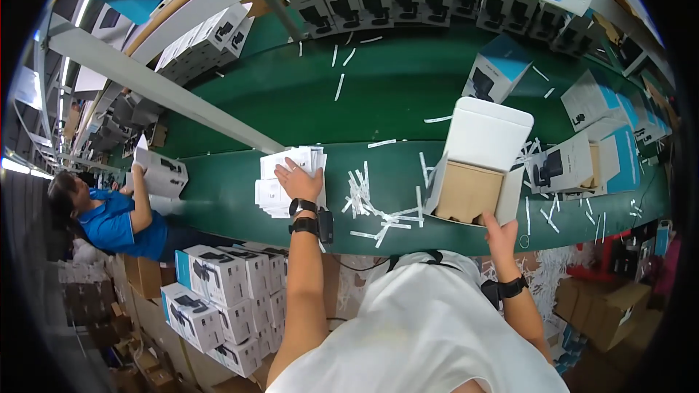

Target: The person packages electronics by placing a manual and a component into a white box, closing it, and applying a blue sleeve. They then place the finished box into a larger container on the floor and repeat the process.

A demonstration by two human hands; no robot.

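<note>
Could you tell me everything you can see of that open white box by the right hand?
The white box looks like cardboard and sits opening-up near the front of the green bench. Its white lid stands raised at the far side, and a flap spreads on the right. Inside, a plain brown insert has small dark notches along its near edge. The right hand touches the box's near right corner. Whatever lies beneath the insert is hidden.

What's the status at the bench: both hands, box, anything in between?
Left hand spread on white paper stack. Right hand at near edge of open white box. Brown cardboard insert inside. Loose paper strips between stack and box.
</note>
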